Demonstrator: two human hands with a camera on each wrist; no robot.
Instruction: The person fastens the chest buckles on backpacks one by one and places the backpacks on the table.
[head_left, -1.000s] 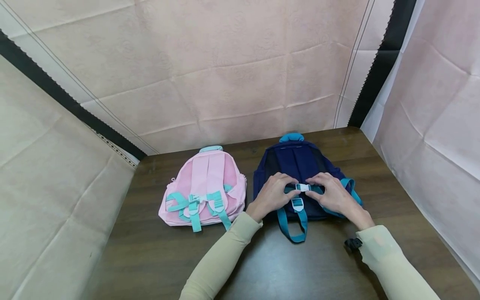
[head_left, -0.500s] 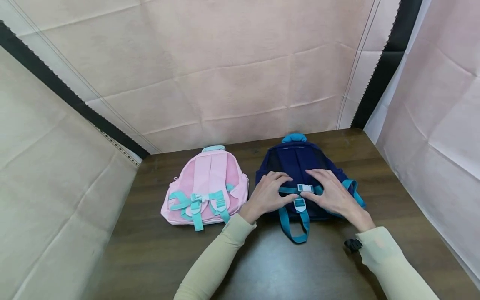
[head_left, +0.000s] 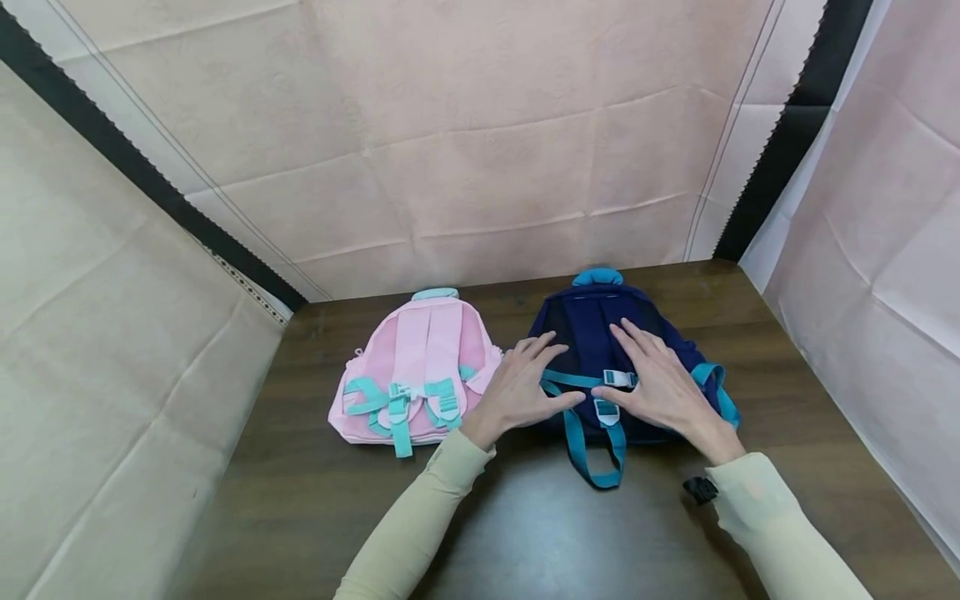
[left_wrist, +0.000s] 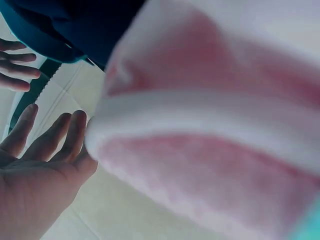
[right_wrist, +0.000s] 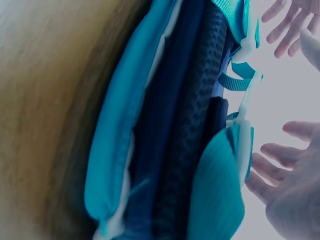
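Note:
A navy backpack (head_left: 588, 321) lies on the table with its shoulder straps facing up. Across those straps runs a teal chest strap with a white buckle (head_left: 619, 378), its halves joined. My right hand (head_left: 660, 387) is spread beside that buckle, thumb close to it; whether it touches cannot be told. My left hand (head_left: 517, 390) has straight, spread fingers over the gap between the navy bag and a pink backpack (head_left: 427, 333). Neither hand holds anything. The left wrist view shows the pink bag's blurred side (left_wrist: 200, 165) near my left hand (left_wrist: 45, 185).
The pink backpack has mint straps and a clip (head_left: 399, 392) across its front. A teal strap loop (head_left: 600, 477) trails from the navy bag onto the brown table (head_left: 300, 517). Pale fabric walls (head_left: 465, 167) enclose the table's back and sides.
Both hands have let go of the white buckle and spread their fingers. The left hand has drawn away to the left, while the right stays near the buckle. The camera view has shifted slightly.

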